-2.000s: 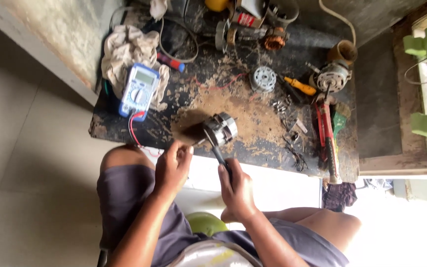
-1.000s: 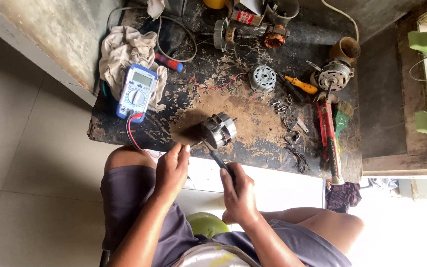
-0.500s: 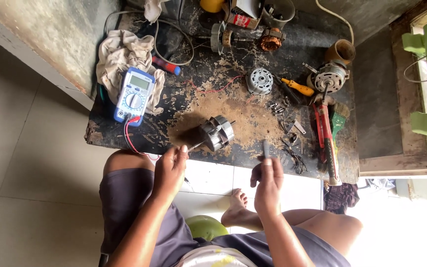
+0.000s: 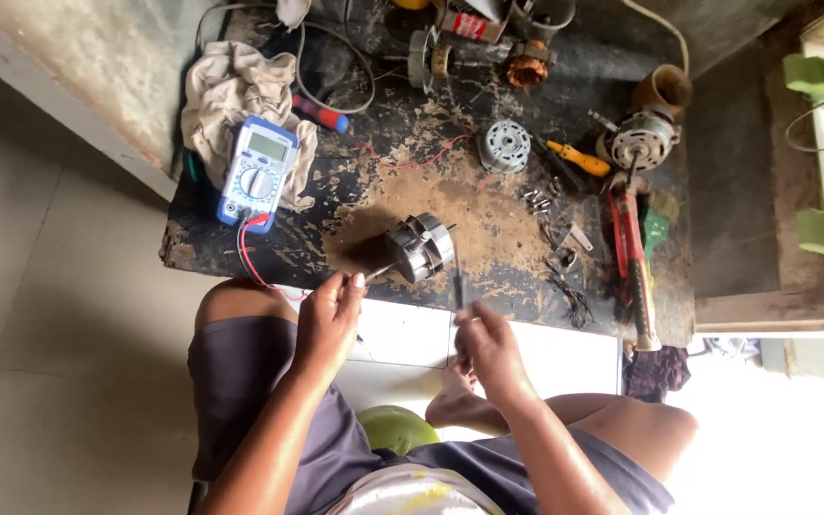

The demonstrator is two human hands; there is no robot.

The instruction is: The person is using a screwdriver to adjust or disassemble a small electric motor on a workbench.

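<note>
Hands apart: left [image 4: 328, 319] pinches motor [image 4: 422, 248] shaft, right [image 4: 488, 348] grips screwdriver [image 4: 458, 284] beside multimeter [image 4: 257, 172].

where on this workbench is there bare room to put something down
The barest patch on the dark scuffed workbench lies between the blue multimeter, the round silver rotor disc and the small grey motor; only a thin red wire crosses it. The back edge and the right end, around the red-handled tool, are crowded.
</note>
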